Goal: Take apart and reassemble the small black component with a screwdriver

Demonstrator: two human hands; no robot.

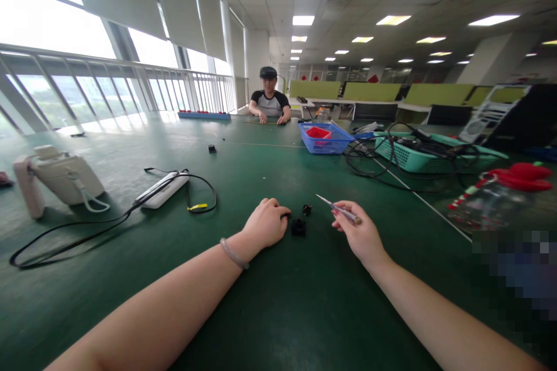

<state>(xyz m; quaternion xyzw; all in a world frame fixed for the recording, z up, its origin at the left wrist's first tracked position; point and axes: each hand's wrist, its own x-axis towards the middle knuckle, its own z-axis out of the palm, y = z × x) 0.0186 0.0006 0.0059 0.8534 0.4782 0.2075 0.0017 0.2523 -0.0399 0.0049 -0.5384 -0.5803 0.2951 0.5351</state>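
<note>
My right hand (357, 231) grips a slim screwdriver (346, 213) with a clear handle, its thin metal tip pointing up and left above the table. To the left, my left hand (267, 223) rests on the green tabletop with its fingers curled. A dark bit shows at its fingertips, too small to name. Between the hands lies a small black square part (298, 227) with a raised middle. Just behind it sits a smaller black piece (307, 209). The screwdriver tip is apart from both pieces.
At the left lie a white power bank (165, 190) with a black cable and a cream bottle-like item (67, 177). Farther off are a small black block (212, 149), a blue basket (326, 142) and a green basket (402, 156) with cables. A red-lidded jar (491, 200) stands right. Someone sits opposite.
</note>
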